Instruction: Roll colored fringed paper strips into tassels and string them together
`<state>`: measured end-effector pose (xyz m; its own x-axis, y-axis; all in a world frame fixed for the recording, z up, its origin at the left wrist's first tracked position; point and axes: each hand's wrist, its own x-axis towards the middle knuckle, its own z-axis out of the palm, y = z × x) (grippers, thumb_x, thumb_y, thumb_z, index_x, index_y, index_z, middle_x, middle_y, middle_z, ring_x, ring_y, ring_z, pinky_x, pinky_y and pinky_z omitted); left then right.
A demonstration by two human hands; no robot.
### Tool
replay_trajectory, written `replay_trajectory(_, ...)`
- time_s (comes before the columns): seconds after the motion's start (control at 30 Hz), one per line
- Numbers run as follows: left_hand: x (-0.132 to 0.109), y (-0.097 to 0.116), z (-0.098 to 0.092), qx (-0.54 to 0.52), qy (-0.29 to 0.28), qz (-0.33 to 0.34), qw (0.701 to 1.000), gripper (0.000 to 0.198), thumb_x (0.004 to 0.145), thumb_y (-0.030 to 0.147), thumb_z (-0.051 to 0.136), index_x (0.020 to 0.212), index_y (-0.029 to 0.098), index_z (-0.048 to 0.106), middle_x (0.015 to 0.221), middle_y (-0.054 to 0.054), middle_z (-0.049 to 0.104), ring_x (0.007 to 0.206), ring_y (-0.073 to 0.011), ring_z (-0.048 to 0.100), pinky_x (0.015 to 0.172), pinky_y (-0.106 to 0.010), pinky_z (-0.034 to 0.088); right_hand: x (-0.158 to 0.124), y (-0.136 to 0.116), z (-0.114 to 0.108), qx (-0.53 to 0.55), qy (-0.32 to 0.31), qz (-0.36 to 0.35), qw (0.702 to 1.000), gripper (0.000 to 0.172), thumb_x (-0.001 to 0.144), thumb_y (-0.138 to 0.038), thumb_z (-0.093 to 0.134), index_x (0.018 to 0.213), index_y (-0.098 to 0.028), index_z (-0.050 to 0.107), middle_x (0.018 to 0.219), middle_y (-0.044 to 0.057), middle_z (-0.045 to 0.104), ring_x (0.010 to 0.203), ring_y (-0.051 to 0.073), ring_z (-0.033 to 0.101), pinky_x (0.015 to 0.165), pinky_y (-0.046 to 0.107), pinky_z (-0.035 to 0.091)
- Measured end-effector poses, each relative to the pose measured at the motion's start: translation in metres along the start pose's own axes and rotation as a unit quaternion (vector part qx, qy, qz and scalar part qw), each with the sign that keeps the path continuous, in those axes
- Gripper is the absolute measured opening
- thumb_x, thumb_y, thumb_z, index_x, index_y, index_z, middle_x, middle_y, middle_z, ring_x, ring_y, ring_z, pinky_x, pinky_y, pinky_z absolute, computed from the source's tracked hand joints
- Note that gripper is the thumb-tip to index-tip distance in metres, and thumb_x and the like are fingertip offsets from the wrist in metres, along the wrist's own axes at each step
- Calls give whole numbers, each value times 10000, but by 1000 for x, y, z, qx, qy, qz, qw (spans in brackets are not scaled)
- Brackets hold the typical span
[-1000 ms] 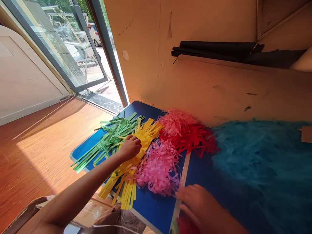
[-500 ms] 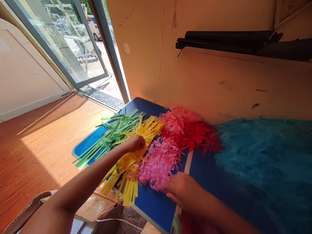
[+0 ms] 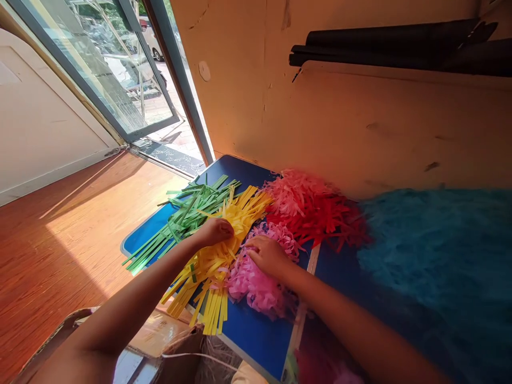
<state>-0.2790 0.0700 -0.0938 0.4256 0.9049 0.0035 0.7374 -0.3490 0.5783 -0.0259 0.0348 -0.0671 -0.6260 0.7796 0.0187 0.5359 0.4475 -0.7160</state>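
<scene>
My left hand is closed, resting over a pile of yellow paper strips. What its fingers hold, if anything, is hidden. Just to its right, my right hand lies on a heap of pink crinkled paper strips, fingers bent together at the heap's left side, towards the yellow pile. Left of the yellow pile lie green paper strips, long and straight at their lower ends. Behind the pink heap are salmon strips and red strips. All lie on a blue table.
A big mass of teal strips covers the table's right side. Below the table's front edge stands an open cardboard box. Against the wall are black rolls. A glass door stands open at the left.
My right hand has moved up and left from the pink heap's lower edge onto its upper part. My left hand has shifted only slightly left and stays closed.
</scene>
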Motion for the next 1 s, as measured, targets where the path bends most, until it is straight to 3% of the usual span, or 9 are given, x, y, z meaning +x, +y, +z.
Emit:
replay_trajectory(0.13, -2, 1, 0, -4, 14, 1, 1000, 149, 781, 251, 615, 791, 185, 748, 844, -56, 745, 770, -170, 671, 735, -264, 493, 30, -2, 22, 42, 18, 88, 995, 174, 879, -170, 617, 1015, -165, 725, 1055, 76, 742, 967, 196, 676, 840, 266, 480)
replay_trajectory(0.3, -3, 4, 0, -2, 23, 1, 1000, 139, 771, 230, 609, 784, 190, 741, 821, -41, 730, 753, -161, 659, 720, -252, 486, 54, 2, 42, 73, 8, 161, 984, 132, 854, -280, 672, 870, -176, 752, 878, 45, 766, 787, 179, 691, 663, 227, 463)
replay_trajectory(0.53, -5, 7, 1, 0, 28, 6, 1000, 121, 769, 204, 613, 763, 180, 731, 822, -50, 718, 751, -159, 653, 733, -251, 493, 64, 8, 54, 83, 17, 197, 977, 182, 831, -183, 614, 685, -191, 724, 695, 2, 720, 664, 152, 637, 554, 204, 379)
replay_trajectory(0.73, -6, 10, 2, 10, 37, 13, 999, 131, 787, 221, 604, 747, 179, 721, 819, -55, 702, 752, -160, 645, 722, -257, 476, 67, 15, 62, 109, 37, 216, 970, 91, 790, -169, 657, 725, -177, 720, 724, 4, 722, 658, 140, 639, 544, 194, 386)
replay_trajectory(1.0, -11, 11, 0, 10, 44, 15, 999, 115, 795, 229, 616, 749, 179, 709, 823, -51, 704, 770, -165, 646, 745, -265, 473, 66, 20, 69, 142, 48, 219, 964, 93, 821, -205, 660, 746, -164, 698, 707, -13, 704, 619, 109, 615, 529, 180, 388)
